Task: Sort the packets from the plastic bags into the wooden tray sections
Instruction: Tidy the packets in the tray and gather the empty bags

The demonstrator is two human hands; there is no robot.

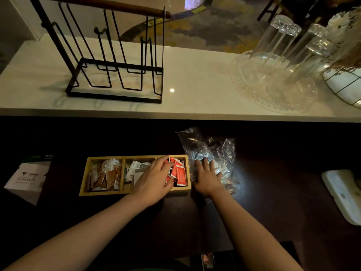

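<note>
A wooden tray [84,178] with three sections lies on the dark table. Brown packets [106,176] fill its left section, grey-white packets [134,170] the middle, red packets [180,173] the right. My left hand [154,179] reaches over the middle section into the right one, fingers curled on red packets. Crumpled clear plastic bags [207,147] lie just right of the tray. My right hand [207,177] rests flat on the bags, fingers spread.
A white paper leaflet [27,178] lies left of the tray, a white device [343,192] at the right edge. On the pale counter behind stand a black wire rack [115,75], upturned glasses on a glass plate [273,94], and a wire-framed vase [343,83].
</note>
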